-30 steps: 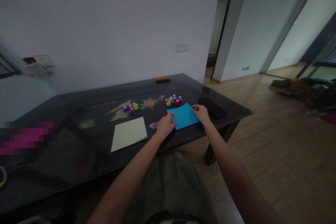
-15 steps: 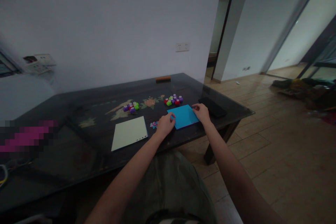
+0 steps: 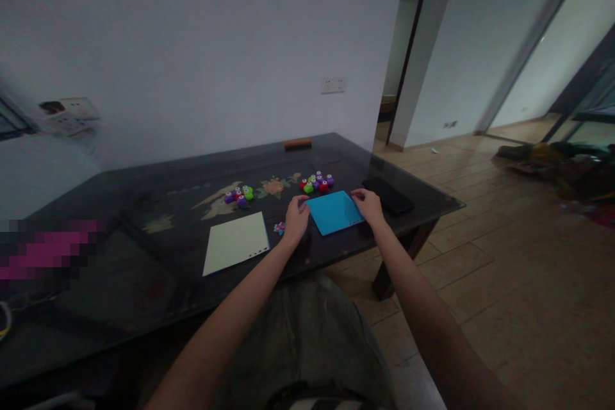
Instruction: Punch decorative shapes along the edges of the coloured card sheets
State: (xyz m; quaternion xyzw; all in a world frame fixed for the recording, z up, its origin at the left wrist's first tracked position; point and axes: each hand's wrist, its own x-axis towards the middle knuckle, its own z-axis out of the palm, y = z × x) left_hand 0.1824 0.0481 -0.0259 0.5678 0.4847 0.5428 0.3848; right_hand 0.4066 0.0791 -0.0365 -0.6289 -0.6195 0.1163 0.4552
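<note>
A blue sheet (image 3: 334, 213) with punched holes along its near edge lies flat on the dark table (image 3: 331, 250). My left hand (image 3: 296, 216) rests by its left edge, fingers curved and apart from the thumb. At the far right edge, the bent fingers and thumb of my right hand (image 3: 369, 205) close on the border of the sheet. A small pink-and-blue cluster of pieces (image 3: 279, 228) lies left of my left hand, perhaps partly covered by it. Further left is a cream sheet (image 3: 236, 245), also punched along its near edge.
Beyond the cream sheet sit several round toys with eyes (image 3: 240, 196); another group of such toys (image 3: 317, 182) is behind the blue sheet. A black flat object (image 3: 388, 196) lies right of my right hand. A brown block (image 3: 298, 144) stands near the wall.
My left hand has shifted left and slightly away from me, off the blue sheet's surface to its left edge. My right hand and the sheet look nearly unmoved.
</note>
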